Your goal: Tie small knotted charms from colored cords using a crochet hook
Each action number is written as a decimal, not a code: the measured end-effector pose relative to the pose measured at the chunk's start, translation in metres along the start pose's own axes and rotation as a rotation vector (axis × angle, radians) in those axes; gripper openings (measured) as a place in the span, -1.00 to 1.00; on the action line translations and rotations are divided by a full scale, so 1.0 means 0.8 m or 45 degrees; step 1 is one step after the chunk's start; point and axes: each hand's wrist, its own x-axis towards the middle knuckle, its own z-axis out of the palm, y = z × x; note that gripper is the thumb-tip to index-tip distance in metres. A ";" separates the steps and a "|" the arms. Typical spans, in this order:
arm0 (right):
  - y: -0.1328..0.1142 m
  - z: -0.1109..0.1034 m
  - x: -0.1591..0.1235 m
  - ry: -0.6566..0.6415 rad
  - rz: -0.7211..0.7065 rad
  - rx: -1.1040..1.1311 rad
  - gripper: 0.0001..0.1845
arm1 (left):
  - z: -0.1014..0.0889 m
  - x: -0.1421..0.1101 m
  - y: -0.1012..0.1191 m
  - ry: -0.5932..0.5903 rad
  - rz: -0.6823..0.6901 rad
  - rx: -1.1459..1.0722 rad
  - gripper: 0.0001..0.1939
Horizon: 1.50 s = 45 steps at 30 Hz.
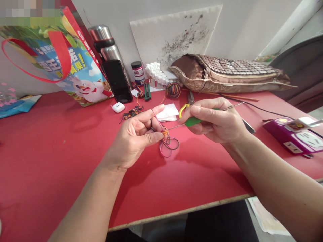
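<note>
My left hand [137, 136] pinches a small orange knot of cords [165, 132] between thumb and fingers, a little above the red table [75, 151]. Pink and dark cord loops [168, 146] hang down from the knot. My right hand [214, 122] is closed round a green-handled hook tool [193, 121]. Its thin metal tip [174, 127] points left and touches the knot. The two hands are close together near the table's middle.
At the back stand a colourful printed bag [65, 64], a steel flask [106, 42], a black phone [117, 80], a small jar [138, 72], a ball of multicoloured thread [173, 90] and a brown cushion [227, 74]. A white earbud case [118, 107], scissors [190, 98] and a purple power strip [295, 136] lie nearby.
</note>
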 end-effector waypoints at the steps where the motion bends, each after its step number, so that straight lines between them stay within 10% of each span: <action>1: 0.000 0.000 0.001 -0.012 0.003 0.007 -0.58 | 0.000 0.000 0.000 -0.008 -0.003 0.000 -0.60; 19: 0.051 0.043 0.006 0.127 0.078 0.612 -0.75 | 0.021 0.003 -0.029 0.474 0.231 -0.045 -0.48; 45: 0.061 0.033 0.016 0.070 0.093 0.622 -0.77 | 0.015 0.016 -0.041 0.474 0.209 -0.107 -0.41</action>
